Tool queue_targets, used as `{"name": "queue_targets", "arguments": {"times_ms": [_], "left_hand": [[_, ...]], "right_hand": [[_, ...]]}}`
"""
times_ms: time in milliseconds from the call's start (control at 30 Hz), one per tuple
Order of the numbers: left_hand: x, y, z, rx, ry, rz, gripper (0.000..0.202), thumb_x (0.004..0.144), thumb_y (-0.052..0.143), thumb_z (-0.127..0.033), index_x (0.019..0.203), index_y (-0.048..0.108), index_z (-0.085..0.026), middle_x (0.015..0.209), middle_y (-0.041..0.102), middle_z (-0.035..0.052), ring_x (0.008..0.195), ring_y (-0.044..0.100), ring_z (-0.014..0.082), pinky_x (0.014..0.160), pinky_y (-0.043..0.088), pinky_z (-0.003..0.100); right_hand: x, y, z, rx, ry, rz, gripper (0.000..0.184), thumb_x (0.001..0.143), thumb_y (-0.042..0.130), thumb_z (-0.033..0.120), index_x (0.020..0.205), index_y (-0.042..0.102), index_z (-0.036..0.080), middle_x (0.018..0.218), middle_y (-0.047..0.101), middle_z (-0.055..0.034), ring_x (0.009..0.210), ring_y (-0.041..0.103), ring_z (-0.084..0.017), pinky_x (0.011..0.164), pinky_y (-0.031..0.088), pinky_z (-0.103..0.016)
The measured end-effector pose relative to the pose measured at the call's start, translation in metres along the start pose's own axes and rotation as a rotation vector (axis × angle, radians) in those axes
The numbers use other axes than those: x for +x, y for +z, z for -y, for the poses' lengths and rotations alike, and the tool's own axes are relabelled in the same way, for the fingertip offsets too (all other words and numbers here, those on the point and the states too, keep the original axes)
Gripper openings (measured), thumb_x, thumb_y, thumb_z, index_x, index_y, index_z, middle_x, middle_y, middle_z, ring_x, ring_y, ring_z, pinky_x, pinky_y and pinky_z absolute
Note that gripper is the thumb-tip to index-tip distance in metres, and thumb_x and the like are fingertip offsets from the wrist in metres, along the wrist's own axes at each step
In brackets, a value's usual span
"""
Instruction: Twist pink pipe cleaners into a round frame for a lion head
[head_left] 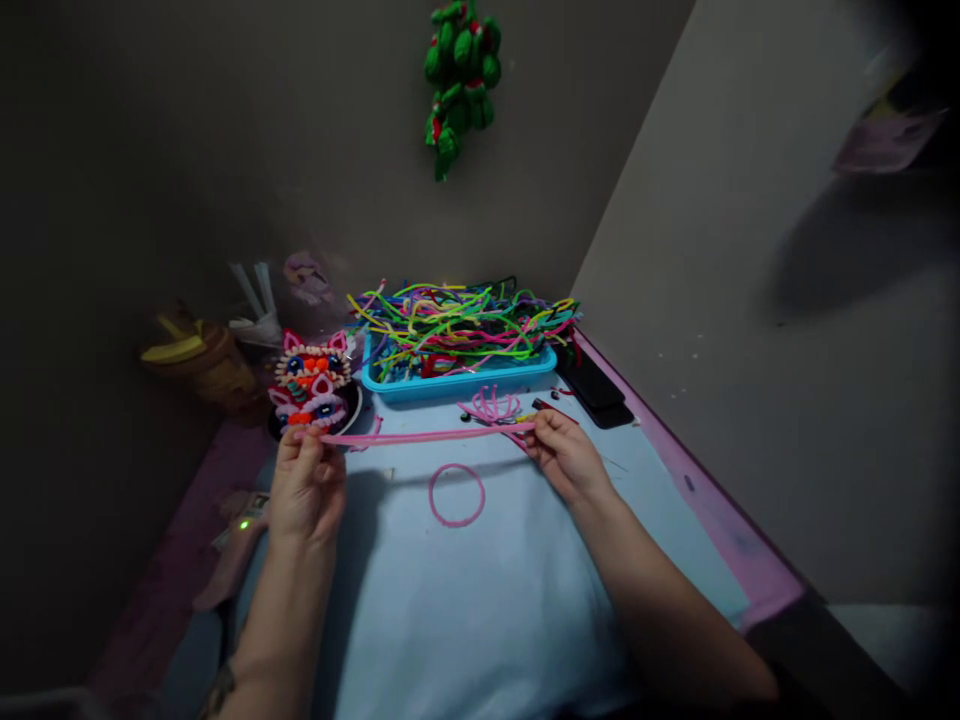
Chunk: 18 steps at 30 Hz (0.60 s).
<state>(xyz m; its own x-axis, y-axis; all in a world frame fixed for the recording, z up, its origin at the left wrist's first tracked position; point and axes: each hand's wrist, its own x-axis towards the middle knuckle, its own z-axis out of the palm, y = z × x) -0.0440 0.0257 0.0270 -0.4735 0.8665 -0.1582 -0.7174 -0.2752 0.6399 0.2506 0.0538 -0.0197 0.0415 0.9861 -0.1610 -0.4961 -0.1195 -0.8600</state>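
Note:
Pink pipe cleaners (427, 437) are stretched level between my two hands above the table. My left hand (306, 485) pinches their left end between thumb and fingers. At the other end, my right hand (564, 455) is closed on them with its fingertips. Below them, a pink pipe cleaner ring (457, 525) lies flat on the light blue table cover (465, 610). Just beyond the right half of the strands sits a small bundle of bent pink pipe cleaners (491, 403), with a red-handled tool (553, 408) beside it.
A blue tray (465, 384) heaped with coloured pipe cleaners (465, 320) stands at the back. Left of it are fuzzy animal-face figures (311, 385). A pink glue gun (232, 560) with a green light lies at left. A black phone-like object (596, 390) rests at right.

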Motion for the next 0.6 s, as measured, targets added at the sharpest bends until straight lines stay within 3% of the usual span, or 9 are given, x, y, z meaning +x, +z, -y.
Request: {"name": "queue_targets", "arguments": {"times_ms": [100,167,367,600], "left_hand": [[0.001,-0.002,-0.001,-0.080,-0.042,-0.030,0.020,0.077,0.071,-0.003,0.074,0.062,-0.020,0.066,0.070,-0.0107,0.062,0.069,0.0064,0.067,0.059,0.019],[0.001,-0.003,-0.003,-0.126,-0.088,-0.041,0.023,0.080,0.066,0.000,0.075,0.063,-0.022,0.064,0.069,-0.0120,0.061,0.068,0.0064,0.071,0.060,0.021],[0.000,-0.001,-0.004,-0.191,-0.090,-0.035,0.025,0.084,0.057,0.002,0.071,0.060,-0.019,0.059,0.066,-0.0101,0.054,0.064,0.0047,0.069,0.059,0.017],[-0.004,0.008,-0.005,-0.226,-0.134,0.019,0.026,0.094,0.050,-0.008,0.072,0.057,-0.021,0.060,0.061,-0.0087,0.055,0.061,0.0039,0.070,0.058,0.016]], "right_hand": [[0.001,0.000,-0.004,-0.048,0.001,-0.011,0.037,0.054,0.088,0.039,0.065,0.059,0.017,0.058,0.058,0.0025,0.051,0.049,-0.008,0.043,0.037,-0.017],[0.002,0.000,-0.008,-0.079,-0.017,-0.021,0.036,0.055,0.086,0.040,0.065,0.059,0.017,0.056,0.057,0.0032,0.048,0.047,-0.007,0.042,0.034,-0.017],[0.003,-0.001,-0.013,-0.133,-0.076,-0.034,0.033,0.060,0.081,0.040,0.066,0.058,0.018,0.055,0.055,0.0039,0.044,0.042,-0.006,0.040,0.028,-0.018],[0.002,-0.001,-0.009,-0.173,-0.103,-0.055,0.036,0.061,0.081,0.043,0.067,0.057,0.017,0.055,0.054,0.0043,0.043,0.040,-0.005,0.041,0.025,-0.018]]}}
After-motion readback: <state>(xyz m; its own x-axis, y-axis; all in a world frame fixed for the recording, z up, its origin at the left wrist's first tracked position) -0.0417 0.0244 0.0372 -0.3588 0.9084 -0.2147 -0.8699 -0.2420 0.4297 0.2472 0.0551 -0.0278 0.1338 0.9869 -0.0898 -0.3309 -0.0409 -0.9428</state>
